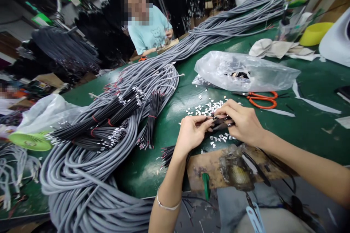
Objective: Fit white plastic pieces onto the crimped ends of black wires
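Observation:
My left hand (pixel 193 131) is closed in a pinch on thin black wires (pixel 218 122); how many is hidden by the fingers. Close to its right, my right hand (pixel 242 120) pinches the same dark pieces, its fingertips almost meeting those of the left. Small silvery-white metal pieces (pixel 209 108) lie scattered on the green table just beyond and below the fingers. A bundle of black wires (pixel 167 156) with stripped tips pokes out left of my left wrist. Under my hands, at the table edge, sits a wooden board (pixel 201 165) with a grimy block (pixel 236 173) on it.
Long grey cables (pixel 90 178) sweep across the table's left side, with tied black wire bundles (pixel 102 123) on top. Beyond my hands lie a clear plastic bag (pixel 243 67) and orange-handled scissors (pixel 262 100). A green clamp (pixel 206 185) grips the board. Across the table a person (pixel 149 29) sits.

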Demonstrator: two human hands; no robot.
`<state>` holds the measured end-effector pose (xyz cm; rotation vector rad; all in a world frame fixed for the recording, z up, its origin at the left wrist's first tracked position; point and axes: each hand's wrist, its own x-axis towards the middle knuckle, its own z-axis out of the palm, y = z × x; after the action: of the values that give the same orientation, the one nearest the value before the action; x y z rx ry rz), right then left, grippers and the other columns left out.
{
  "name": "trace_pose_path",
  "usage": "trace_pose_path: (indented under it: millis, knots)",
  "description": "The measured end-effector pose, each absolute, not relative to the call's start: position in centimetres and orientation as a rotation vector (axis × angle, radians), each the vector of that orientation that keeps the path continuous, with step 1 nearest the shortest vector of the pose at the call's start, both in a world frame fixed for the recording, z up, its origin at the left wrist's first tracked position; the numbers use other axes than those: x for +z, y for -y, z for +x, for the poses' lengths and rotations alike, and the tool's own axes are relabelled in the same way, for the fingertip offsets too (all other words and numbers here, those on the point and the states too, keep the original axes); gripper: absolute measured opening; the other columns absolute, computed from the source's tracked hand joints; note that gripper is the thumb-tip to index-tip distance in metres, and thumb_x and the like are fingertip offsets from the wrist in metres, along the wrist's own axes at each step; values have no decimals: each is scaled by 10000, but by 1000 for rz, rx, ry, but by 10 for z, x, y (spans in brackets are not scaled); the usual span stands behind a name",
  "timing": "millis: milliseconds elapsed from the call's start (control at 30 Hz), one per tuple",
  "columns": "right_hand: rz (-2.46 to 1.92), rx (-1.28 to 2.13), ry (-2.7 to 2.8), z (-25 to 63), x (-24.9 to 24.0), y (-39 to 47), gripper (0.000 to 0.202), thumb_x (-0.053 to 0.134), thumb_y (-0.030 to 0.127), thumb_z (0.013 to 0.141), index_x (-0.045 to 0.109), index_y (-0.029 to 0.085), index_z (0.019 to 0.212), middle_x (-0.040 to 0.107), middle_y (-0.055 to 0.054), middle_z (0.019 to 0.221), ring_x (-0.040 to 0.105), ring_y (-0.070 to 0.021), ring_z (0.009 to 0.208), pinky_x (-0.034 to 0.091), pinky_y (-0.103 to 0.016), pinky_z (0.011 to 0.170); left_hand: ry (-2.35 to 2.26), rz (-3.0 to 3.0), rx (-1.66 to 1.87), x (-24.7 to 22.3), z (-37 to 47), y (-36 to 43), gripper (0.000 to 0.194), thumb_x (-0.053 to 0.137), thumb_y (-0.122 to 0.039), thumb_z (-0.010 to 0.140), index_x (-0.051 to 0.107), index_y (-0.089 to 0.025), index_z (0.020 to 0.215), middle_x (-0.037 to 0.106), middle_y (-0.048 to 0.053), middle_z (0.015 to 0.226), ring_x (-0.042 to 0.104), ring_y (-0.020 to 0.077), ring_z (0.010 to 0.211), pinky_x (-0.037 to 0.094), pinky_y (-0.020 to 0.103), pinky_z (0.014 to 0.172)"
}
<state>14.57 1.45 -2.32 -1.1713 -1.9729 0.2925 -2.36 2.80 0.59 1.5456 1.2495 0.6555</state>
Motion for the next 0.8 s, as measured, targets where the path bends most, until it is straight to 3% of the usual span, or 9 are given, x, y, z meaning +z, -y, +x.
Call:
trace_pose_path:
  millis: [267,567,800]
  knots:
    - [-1273,630,1811,136,-27,-18,72,474,119,742,515,176,732,511,-7,698,484,-135,598,361,-244,541,-1397,1436,858,3,-12,-23,105,684,-200,655,700,-117,717,709,78,716,667,173,641,528,246,612]
    - [-1282,611,1728,134,-22,-15,91,500,120,679,493,179,610,470,16,603,424,-117,539,325,-241,507,-1496,1280,994,-10,-8,-26,193,645,-292,710,601,-105,689,620,25,521,615,139,441,484,199,426]
    - [-1261,539,1630,139,-27,-18,79,593,185,748,652,157,791,579,-23,702,514,-135,611,377,-246,535,-1357,1294,978,-3,-15,-33,177,694,-258,661,651,-94,715,659,51,594,657,157,549,540,232,556]
